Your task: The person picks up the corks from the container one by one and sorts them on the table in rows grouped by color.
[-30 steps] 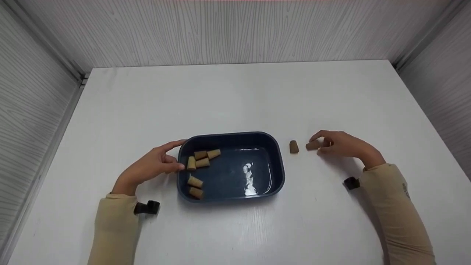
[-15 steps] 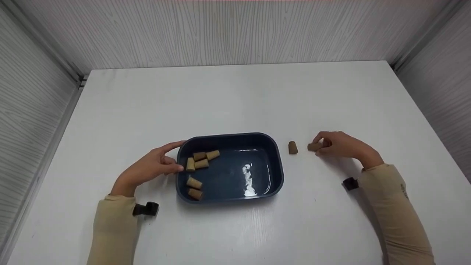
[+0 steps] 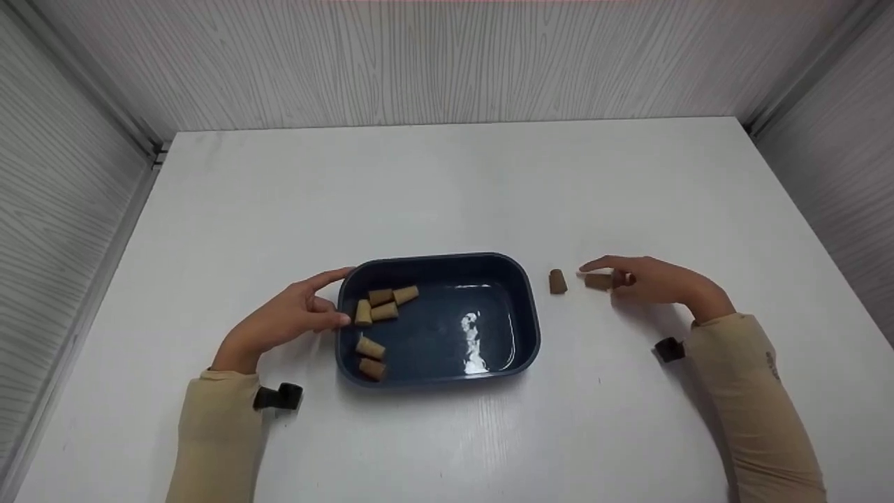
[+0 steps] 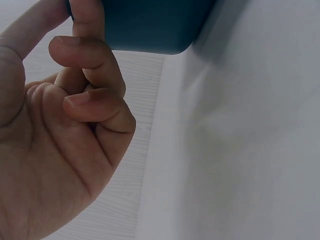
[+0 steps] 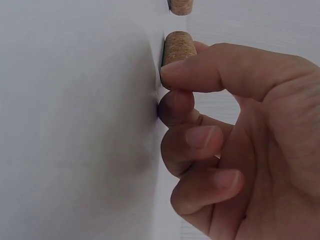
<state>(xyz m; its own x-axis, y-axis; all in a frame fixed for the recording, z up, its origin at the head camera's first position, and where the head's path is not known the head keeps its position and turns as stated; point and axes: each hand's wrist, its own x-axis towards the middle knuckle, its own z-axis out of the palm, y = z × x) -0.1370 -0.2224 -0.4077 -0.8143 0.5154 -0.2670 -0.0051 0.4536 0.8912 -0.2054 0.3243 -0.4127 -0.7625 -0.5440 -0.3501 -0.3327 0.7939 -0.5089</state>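
In the head view my left hand [image 3: 286, 316] touches the left side of a dark blue tray [image 3: 447, 381] with thumb and forefinger. The other fingers of that hand are curled, as the left wrist view also shows. Several tapered corks [image 3: 384, 311] lie inside the tray at its left end. My right hand [image 3: 653, 283] is low over the table, its forefinger stretched out beyond a brown cork [image 3: 598, 281]. In the right wrist view, the thumb lies against this cork [image 5: 179, 47] and covers its near end. A second brown cork [image 3: 557, 281] lies between that hand and the tray.
The white table [image 3: 447, 188] runs back to a wood-grain panel [image 3: 447, 63]. Similar panels stand at both sides. A black wrist mount [image 3: 279, 397] sticks out from the left sleeve, and another black mount [image 3: 670, 348] from the right sleeve.
My right forefinger has straightened and lifted away from the brown cork, which it pinched with the thumb before. That cork has shifted slightly right. The left hand and the tray stay put.
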